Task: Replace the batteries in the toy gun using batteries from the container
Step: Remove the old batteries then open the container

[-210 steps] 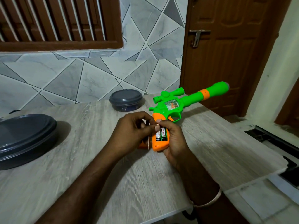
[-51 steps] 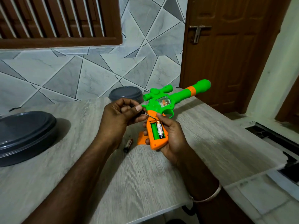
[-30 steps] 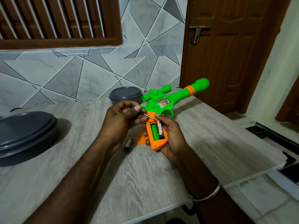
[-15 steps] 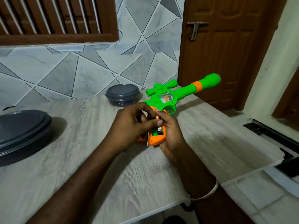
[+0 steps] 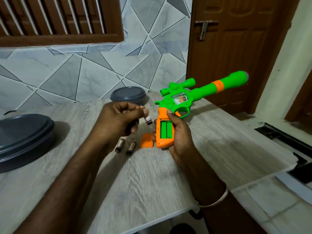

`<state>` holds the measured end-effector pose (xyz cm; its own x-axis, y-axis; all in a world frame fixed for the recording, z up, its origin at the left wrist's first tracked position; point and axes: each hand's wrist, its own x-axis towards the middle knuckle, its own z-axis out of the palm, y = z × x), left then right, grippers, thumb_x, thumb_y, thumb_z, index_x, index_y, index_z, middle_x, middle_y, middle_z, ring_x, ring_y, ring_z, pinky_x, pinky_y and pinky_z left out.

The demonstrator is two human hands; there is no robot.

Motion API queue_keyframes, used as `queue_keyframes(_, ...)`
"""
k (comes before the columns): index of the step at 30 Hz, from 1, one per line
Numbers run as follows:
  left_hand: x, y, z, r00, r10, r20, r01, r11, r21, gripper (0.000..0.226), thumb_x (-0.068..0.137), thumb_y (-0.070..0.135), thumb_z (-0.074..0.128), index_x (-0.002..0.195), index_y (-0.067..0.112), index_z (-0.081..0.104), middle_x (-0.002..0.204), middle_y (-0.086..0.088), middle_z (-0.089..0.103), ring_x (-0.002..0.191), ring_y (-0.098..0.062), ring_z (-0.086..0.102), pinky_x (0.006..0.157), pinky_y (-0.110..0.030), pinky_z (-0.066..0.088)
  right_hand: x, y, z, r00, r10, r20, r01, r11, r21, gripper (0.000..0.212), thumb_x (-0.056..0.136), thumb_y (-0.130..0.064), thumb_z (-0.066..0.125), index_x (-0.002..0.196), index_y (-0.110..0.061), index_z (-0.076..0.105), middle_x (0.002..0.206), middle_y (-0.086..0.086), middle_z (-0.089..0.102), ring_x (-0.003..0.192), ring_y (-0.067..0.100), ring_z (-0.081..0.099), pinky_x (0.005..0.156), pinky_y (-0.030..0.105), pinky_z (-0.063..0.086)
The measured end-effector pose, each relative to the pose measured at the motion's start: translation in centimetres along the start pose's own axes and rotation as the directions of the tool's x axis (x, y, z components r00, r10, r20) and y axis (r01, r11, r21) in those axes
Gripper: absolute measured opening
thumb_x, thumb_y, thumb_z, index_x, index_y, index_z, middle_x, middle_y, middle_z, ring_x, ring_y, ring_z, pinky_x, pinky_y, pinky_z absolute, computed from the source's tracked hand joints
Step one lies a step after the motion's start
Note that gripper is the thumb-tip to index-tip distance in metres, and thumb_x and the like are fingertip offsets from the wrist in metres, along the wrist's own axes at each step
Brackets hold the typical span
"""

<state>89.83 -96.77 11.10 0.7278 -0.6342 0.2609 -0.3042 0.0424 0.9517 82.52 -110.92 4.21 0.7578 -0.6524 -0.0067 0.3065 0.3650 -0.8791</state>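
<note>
My right hand (image 5: pixel 179 137) grips the orange handle of the toy gun (image 5: pixel 179 102), fingers wrapped round from the right and thumb pressed near the trigger guard. The gun is lifted above the table (image 5: pixel 152 174), its green barrel pointing up and away to the right, toward a brown door (image 5: pixel 236 48). The battery compartment (image 5: pixel 166 130) in the handle faces me, uncovered — both green slots are bare.

My left hand (image 5: pixel 118 120) hovers just left of the handle, fingers curled, thumb and fingertips pinching a small cylinder (image 5: pixel 148 120) that tilts downward. It is blurred, so I cannot tell whether it is a battery or a tool.

On the table below my left hand lie two batteries, side by side: one (image 5: pixel 119 145) nearer my wrist, the other (image 5: pixel 131 148) just right of it. Next to them, just beside the handle's base, lies the flat orange cover (image 5: pixel 147 141).

At the table's far edge, against the tiled wall, sits the small grey container (image 5: pixel 128 96) with its lid on. A large grey container (image 5: pixel 23 137) — also lidded — sits at the far left.
</note>
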Motion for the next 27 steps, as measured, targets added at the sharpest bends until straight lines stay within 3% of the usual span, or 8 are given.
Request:
queue_keyframes(2, 0.1, 0.0, -1.5, 0.991, -0.113, 0.065, 0.101, 0.981, 0.164, 0.014, 0.086, 0.011, 0.076, 0.086, -0.003, 0.073, 0.05, -0.007, 0.055, 0.041, -0.016, 0.046, 0.037, -0.018, 0.032, -0.2, -0.2, -0.1, 1.0, -0.003, -0.014, 0.003, 1.0, 0.015, 0.04, 0.091, -0.045, 0.059, 0.102, -0.006, 0.067, 0.08, 0.009, 0.068, 0.056, 0.02, 0.065, 0.056, 0.033, 0.047)
queue_keyframes(4, -0.2, -0.1, -2.1, 0.949, -0.273, 0.16, 0.193, 0.901, 0.388, 0.012, 0.088, 0.012, 0.075, 0.086, 0.0, 0.074, 0.053, -0.008, 0.061, 0.042, -0.015, 0.05, 0.038, -0.018, 0.036, -0.4, -0.5, 0.0, 1.0, -0.008, -0.027, 0.009, 1.0, 0.024, 0.036, 0.099, -0.037, 0.052, 0.107, -0.004, 0.064, 0.081, 0.009, 0.067, 0.054, 0.017, 0.065, 0.052, 0.031, 0.051)
queue_keyframes(8, -0.5, -0.6, -1.6, 0.889, -0.403, 0.215, 0.178, 0.739, 0.65, 0.014, 0.089, 0.018, 0.075, 0.082, 0.005, 0.077, 0.058, -0.012, 0.068, 0.043, -0.012, 0.054, 0.043, -0.02, 0.041, -0.7, -0.8, 0.1, 0.999, -0.022, -0.047, 0.024, 0.999, 0.045, 0.046, 0.1, -0.031, 0.052, 0.126, 0.006, 0.057, 0.083, 0.012, 0.066, 0.053, 0.018, 0.066, 0.045, 0.031, 0.053)
queue_keyframes(11, -0.3, -0.8, -1.2, 0.879, -0.436, 0.19, 0.179, 0.674, 0.717, 0.02, 0.088, 0.025, 0.076, 0.082, 0.006, 0.078, 0.053, -0.004, 0.066, 0.042, -0.008, 0.055, 0.045, -0.019, 0.043, -1.0, -1.0, 0.3, 0.998, -0.023, -0.055, 0.025, 0.999, 0.047, 0.045, 0.1, -0.03, 0.052, 0.126, 0.008, 0.056, 0.083, 0.013, 0.064, 0.052, 0.018, 0.065, 0.042, 0.031, 0.053)
queue_keyframes(14, -0.5, -0.9, -1.0, 0.874, -0.455, 0.167, 0.186, 0.633, 0.752, 0.024, 0.087, 0.029, 0.076, 0.084, 0.005, 0.079, 0.049, 0.0, 0.064, 0.041, -0.007, 0.055, 0.048, -0.019, 0.044, -1.3, -1.2, 0.4, 0.999, -0.02, -0.037, 0.022, 0.998, 0.06, 0.034, 0.101, -0.03, 0.051, 0.112, 0.0, 0.061, 0.082, 0.012, 0.064, 0.052, 0.017, 0.064, 0.042, 0.03, 0.053)
queue_keyframes(20, -0.4, -1.3, -0.7, 0.882, -0.456, 0.119, 0.216, 0.616, 0.758, 0.025, 0.085, 0.03, 0.079, 0.084, 0.006, 0.078, 0.056, -0.003, 0.068, 0.045, -0.009, 0.06, 0.045, -0.018, 0.045, -1.3, -1.1, 0.4, 1.0, -0.004, -0.026, 0.006, 0.997, 0.077, 0.038, 0.1, -0.031, 0.051, 0.12, 0.001, 0.059, 0.082, 0.012, 0.064, 0.052, 0.017, 0.065, 0.042, 0.03, 0.052)
queue_keyframes(27, -0.4, -1.5, -0.7, 0.884, -0.454, 0.113, 0.221, 0.618, 0.754, 0.025, 0.083, 0.031, 0.082, 0.082, 0.007, 0.076, 0.056, -0.003, 0.069, 0.043, -0.008, 0.06, 0.043, -0.017, 0.045, -1.4, -1.1, 0.4, 1.0, -0.002, 0.004, 0.002, 0.997, 0.077, 0.031, 0.101, -0.03, 0.049, 0.103, -0.003, 0.064, 0.08, 0.012, 0.065, 0.053, 0.018, 0.065, 0.042, 0.029, 0.052)
